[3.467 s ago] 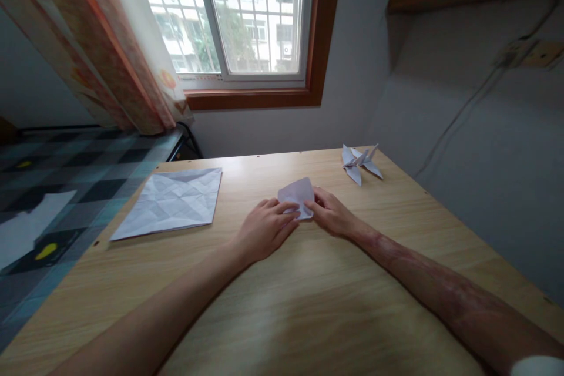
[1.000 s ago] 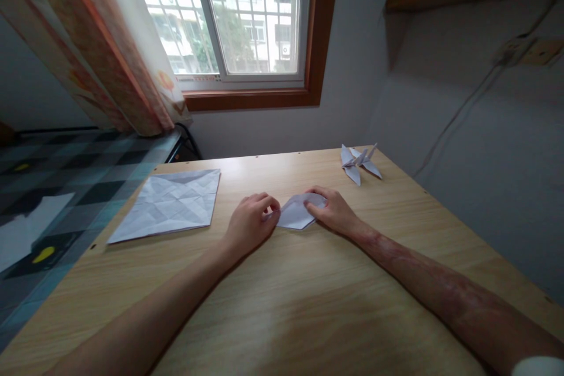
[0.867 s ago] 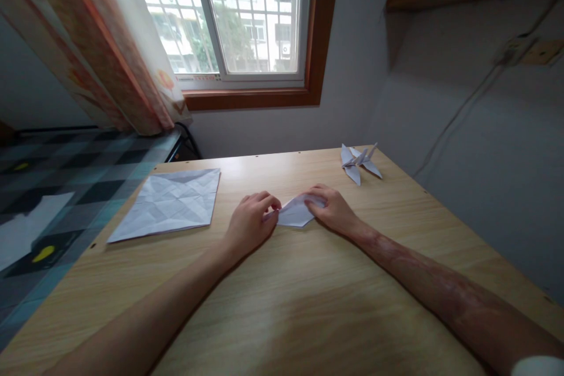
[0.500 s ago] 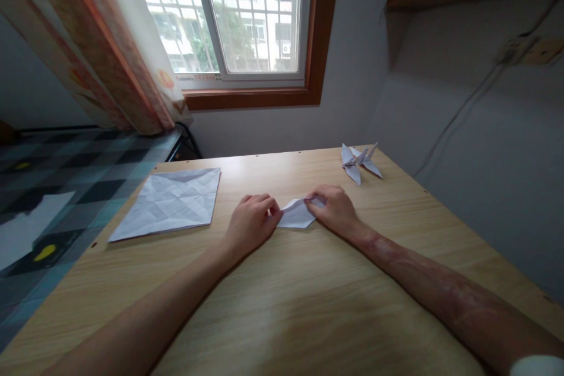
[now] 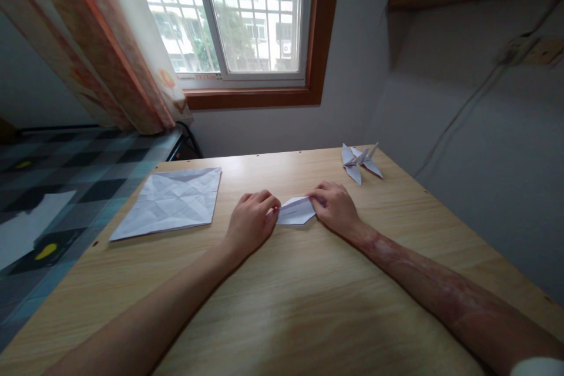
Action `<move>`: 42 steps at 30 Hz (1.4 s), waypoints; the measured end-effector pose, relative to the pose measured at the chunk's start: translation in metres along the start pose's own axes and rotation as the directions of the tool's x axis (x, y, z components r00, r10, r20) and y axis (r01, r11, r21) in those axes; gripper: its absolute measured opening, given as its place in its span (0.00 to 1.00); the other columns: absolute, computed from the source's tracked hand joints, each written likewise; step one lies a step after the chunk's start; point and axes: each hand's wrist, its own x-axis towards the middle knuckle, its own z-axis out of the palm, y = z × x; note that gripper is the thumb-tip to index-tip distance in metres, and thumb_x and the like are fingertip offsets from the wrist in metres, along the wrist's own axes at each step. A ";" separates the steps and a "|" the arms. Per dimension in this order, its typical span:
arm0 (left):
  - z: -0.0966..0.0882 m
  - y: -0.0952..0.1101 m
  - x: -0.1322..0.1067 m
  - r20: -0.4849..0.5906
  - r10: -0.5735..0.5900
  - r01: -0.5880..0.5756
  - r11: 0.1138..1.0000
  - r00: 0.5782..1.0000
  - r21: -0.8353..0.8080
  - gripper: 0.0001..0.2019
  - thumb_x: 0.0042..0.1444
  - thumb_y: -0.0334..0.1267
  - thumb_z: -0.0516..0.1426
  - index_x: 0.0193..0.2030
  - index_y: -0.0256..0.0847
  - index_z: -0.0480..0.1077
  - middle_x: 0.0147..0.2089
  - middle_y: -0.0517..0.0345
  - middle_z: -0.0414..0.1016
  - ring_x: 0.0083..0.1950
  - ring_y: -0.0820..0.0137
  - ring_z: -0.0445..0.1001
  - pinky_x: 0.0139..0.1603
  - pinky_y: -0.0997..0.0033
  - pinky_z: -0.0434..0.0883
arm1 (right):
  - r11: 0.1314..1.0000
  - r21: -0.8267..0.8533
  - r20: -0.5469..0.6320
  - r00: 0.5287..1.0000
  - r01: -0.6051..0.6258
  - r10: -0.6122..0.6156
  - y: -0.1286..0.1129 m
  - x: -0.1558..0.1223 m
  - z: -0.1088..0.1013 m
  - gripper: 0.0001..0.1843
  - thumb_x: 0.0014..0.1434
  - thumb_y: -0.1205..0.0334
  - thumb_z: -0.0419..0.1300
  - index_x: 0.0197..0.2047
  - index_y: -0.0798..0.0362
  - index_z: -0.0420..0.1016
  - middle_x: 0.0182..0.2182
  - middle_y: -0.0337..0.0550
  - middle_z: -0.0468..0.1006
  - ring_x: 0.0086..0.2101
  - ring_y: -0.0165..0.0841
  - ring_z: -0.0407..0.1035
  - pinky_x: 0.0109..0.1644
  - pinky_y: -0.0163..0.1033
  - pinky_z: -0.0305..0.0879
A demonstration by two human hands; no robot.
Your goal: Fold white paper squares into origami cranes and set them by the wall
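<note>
A small folded piece of white paper (image 5: 295, 211) lies on the wooden table between my hands. My left hand (image 5: 254, 215) pinches its left end, fingers curled with the thumb tucked beneath. At the other end, my right hand (image 5: 333, 207) grips the paper's upper right corner between thumb and fingers. The fingertips of both hands partly cover the paper's ends. Beyond my right hand stand folded paper cranes (image 5: 359, 161), close together near the table's far right corner.
Creased white sheets (image 5: 176, 202) lie flat at the table's left. More white paper (image 5: 35, 226) rests on the checked bed cover (image 5: 118, 155) beside the table. A window (image 5: 247, 17) and a curtain (image 5: 110, 41) are behind; a wall meets the right side.
My right hand has shifted slightly at the paper's right end, uncovering more of it. The folded paper now looks flatter, and my left hand stays nearly in place.
</note>
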 end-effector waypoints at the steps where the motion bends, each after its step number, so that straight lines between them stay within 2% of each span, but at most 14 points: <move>1: 0.000 0.000 0.000 0.009 0.019 -0.019 1.000 1.000 -0.011 0.09 0.71 0.33 0.56 0.44 0.45 0.79 0.47 0.53 0.83 0.46 0.60 0.80 0.55 0.55 0.71 | 1.000 -0.005 -0.001 1.000 0.001 -0.001 0.000 0.000 0.000 0.11 0.67 0.70 0.65 0.45 0.47 0.89 0.42 0.47 0.87 0.46 0.45 0.77 0.53 0.50 0.67; 6: -0.003 0.005 0.001 0.057 0.160 -0.153 0.982 0.985 -0.114 0.08 0.67 0.33 0.60 0.47 0.46 0.82 0.51 0.52 0.86 0.50 0.59 0.82 0.58 0.53 0.74 | 0.998 0.015 0.049 0.997 0.056 -0.057 -0.003 -0.001 -0.003 0.17 0.62 0.74 0.64 0.47 0.46 0.90 0.49 0.46 0.87 0.49 0.46 0.75 0.57 0.54 0.68; 9: -0.003 0.006 0.001 0.045 0.192 -0.184 0.972 0.980 -0.148 0.08 0.70 0.35 0.60 0.47 0.47 0.83 0.52 0.53 0.87 0.51 0.59 0.82 0.58 0.53 0.76 | 0.992 0.025 0.071 0.989 0.126 -0.127 -0.008 -0.001 -0.006 0.15 0.67 0.69 0.64 0.48 0.44 0.90 0.55 0.44 0.87 0.52 0.46 0.75 0.62 0.57 0.66; 11: -0.002 0.005 0.002 0.046 0.198 -0.189 0.970 0.979 -0.153 0.09 0.73 0.36 0.59 0.47 0.47 0.83 0.52 0.53 0.88 0.51 0.59 0.83 0.57 0.54 0.77 | 0.986 0.017 0.078 0.982 0.168 -0.169 -0.009 -0.001 -0.007 0.11 0.70 0.66 0.65 0.48 0.43 0.89 0.56 0.43 0.87 0.53 0.46 0.75 0.65 0.59 0.65; 14: -0.001 0.002 0.002 0.051 0.204 -0.194 0.968 0.978 -0.158 0.10 0.73 0.34 0.58 0.49 0.48 0.83 0.54 0.54 0.88 0.53 0.59 0.83 0.58 0.54 0.78 | 0.981 0.043 0.103 0.976 0.190 -0.193 -0.009 -0.001 -0.005 0.09 0.70 0.65 0.67 0.46 0.43 0.89 0.51 0.43 0.89 0.50 0.45 0.77 0.63 0.57 0.66; 19: -0.001 0.002 0.000 0.095 0.207 -0.184 0.960 0.974 -0.210 0.14 0.71 0.30 0.56 0.50 0.48 0.82 0.55 0.54 0.87 0.53 0.60 0.83 0.58 0.56 0.80 | 0.986 0.073 0.094 0.983 0.150 -0.157 -0.007 -0.001 -0.003 0.05 0.68 0.66 0.69 0.43 0.46 0.87 0.43 0.45 0.86 0.47 0.43 0.78 0.55 0.50 0.68; 23: -0.005 0.002 0.000 0.129 0.226 -0.187 0.948 0.966 -0.258 0.08 0.68 0.42 0.64 0.51 0.48 0.81 0.55 0.52 0.85 0.54 0.58 0.82 0.59 0.54 0.79 | 0.979 0.048 0.118 0.972 0.196 -0.201 -0.008 -0.001 -0.004 0.06 0.67 0.68 0.68 0.41 0.48 0.85 0.42 0.46 0.85 0.47 0.44 0.76 0.55 0.50 0.67; 25: -0.006 0.001 0.002 0.139 0.210 -0.166 0.947 0.968 -0.274 0.08 0.69 0.45 0.65 0.50 0.48 0.81 0.53 0.53 0.85 0.54 0.58 0.82 0.59 0.55 0.78 | 0.967 0.070 0.155 0.955 0.244 -0.252 -0.009 -0.002 -0.005 0.08 0.68 0.70 0.65 0.43 0.48 0.84 0.44 0.47 0.85 0.49 0.44 0.76 0.55 0.49 0.68; 28: -0.006 0.000 0.004 0.131 0.187 -0.147 0.952 0.974 -0.269 0.07 0.73 0.42 0.61 0.46 0.47 0.81 0.50 0.54 0.86 0.50 0.60 0.82 0.57 0.56 0.77 | 0.951 0.138 0.193 0.934 0.278 -0.301 -0.014 -0.002 -0.009 0.10 0.70 0.70 0.62 0.46 0.48 0.84 0.43 0.47 0.84 0.47 0.42 0.76 0.55 0.47 0.68; 31: -0.006 -0.001 0.005 0.128 0.179 -0.142 0.956 0.975 -0.255 0.09 0.75 0.40 0.59 0.44 0.46 0.81 0.49 0.54 0.86 0.48 0.61 0.82 0.56 0.56 0.75 | 0.947 0.167 0.205 0.930 0.273 -0.304 -0.018 -0.003 -0.013 0.04 0.71 0.62 0.65 0.46 0.48 0.83 0.42 0.46 0.83 0.45 0.42 0.76 0.54 0.47 0.68; 34: -0.006 -0.002 0.005 0.134 0.152 -0.114 0.959 0.979 -0.258 0.09 0.74 0.40 0.60 0.42 0.45 0.80 0.47 0.54 0.85 0.46 0.61 0.82 0.55 0.57 0.74 | 0.942 0.169 0.200 0.926 0.290 -0.321 -0.018 -0.004 -0.013 0.06 0.72 0.57 0.67 0.42 0.48 0.82 0.39 0.44 0.83 0.42 0.40 0.76 0.54 0.46 0.66; 37: -0.004 -0.002 0.005 0.133 0.133 -0.089 0.953 0.982 -0.289 0.08 0.72 0.39 0.60 0.42 0.43 0.79 0.44 0.53 0.84 0.44 0.62 0.80 0.52 0.60 0.74 | 0.937 0.176 0.184 0.925 0.302 -0.332 -0.013 -0.003 -0.009 0.08 0.73 0.60 0.67 0.39 0.50 0.80 0.35 0.42 0.81 0.38 0.38 0.74 0.52 0.45 0.65; 40: -0.001 -0.003 0.005 0.126 0.128 -0.082 0.943 0.984 -0.322 0.07 0.72 0.36 0.59 0.43 0.43 0.78 0.44 0.52 0.82 0.44 0.63 0.79 0.50 0.63 0.75 | 0.941 0.210 0.189 0.933 0.267 -0.307 -0.011 -0.002 -0.006 0.04 0.69 0.63 0.70 0.41 0.50 0.79 0.35 0.40 0.79 0.37 0.37 0.73 0.50 0.44 0.66; 42: 0.000 -0.004 0.005 0.117 0.121 -0.076 0.940 0.986 -0.332 0.06 0.72 0.35 0.58 0.45 0.43 0.78 0.45 0.52 0.81 0.44 0.63 0.79 0.49 0.63 0.75 | 0.944 0.230 0.191 0.941 0.234 -0.280 -0.011 -0.002 -0.005 0.06 0.67 0.65 0.72 0.42 0.50 0.78 0.36 0.40 0.79 0.38 0.38 0.73 0.49 0.44 0.67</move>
